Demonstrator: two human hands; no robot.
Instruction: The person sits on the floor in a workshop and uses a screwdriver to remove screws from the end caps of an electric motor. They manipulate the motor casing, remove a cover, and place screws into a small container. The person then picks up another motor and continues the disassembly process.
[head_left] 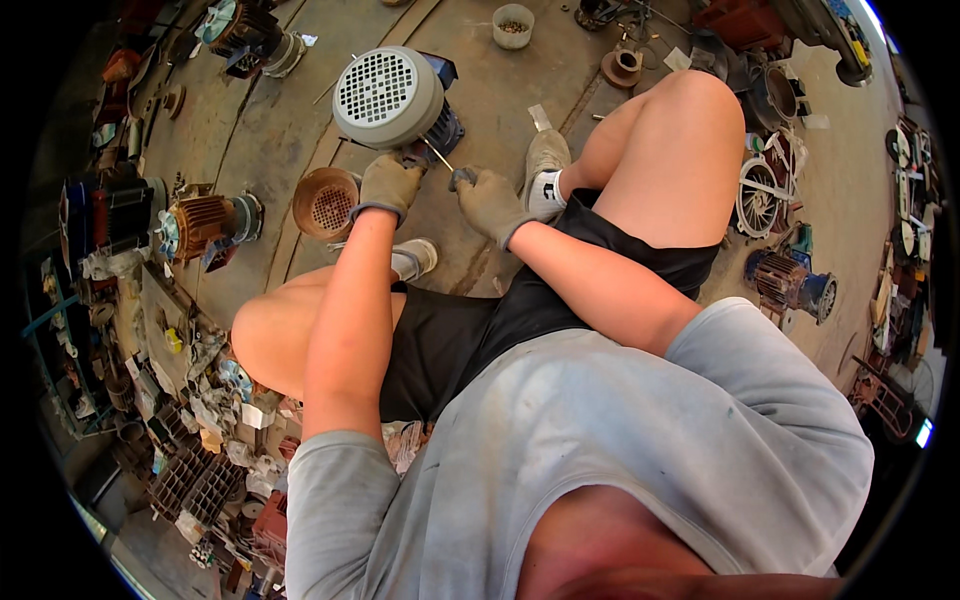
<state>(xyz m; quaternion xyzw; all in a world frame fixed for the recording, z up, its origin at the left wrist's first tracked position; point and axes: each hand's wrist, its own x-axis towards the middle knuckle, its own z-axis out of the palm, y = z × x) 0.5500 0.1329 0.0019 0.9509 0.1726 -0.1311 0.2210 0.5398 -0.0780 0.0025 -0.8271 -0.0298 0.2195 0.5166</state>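
Note:
An electric motor (442,125) with a light grey, perforated fan cover (388,98) lies on the floor in front of me. My left hand (390,188), in a dirty work glove, is closed against the near lower side of the motor, just below the cover. What its fingers grip there is hidden. My right hand (490,205), gloved as well, is closed around the dark handle of a screwdriver (437,153). The thin shaft points up and left, and its tip meets the motor near the cover's edge.
A rusty perforated cover (328,203) sits left of my left hand. Other motors stand at the left (208,226), far left (240,35) and right (790,280). A white tub (513,27) of small parts stands beyond. Scrap piles up at lower left. My feet flank the work.

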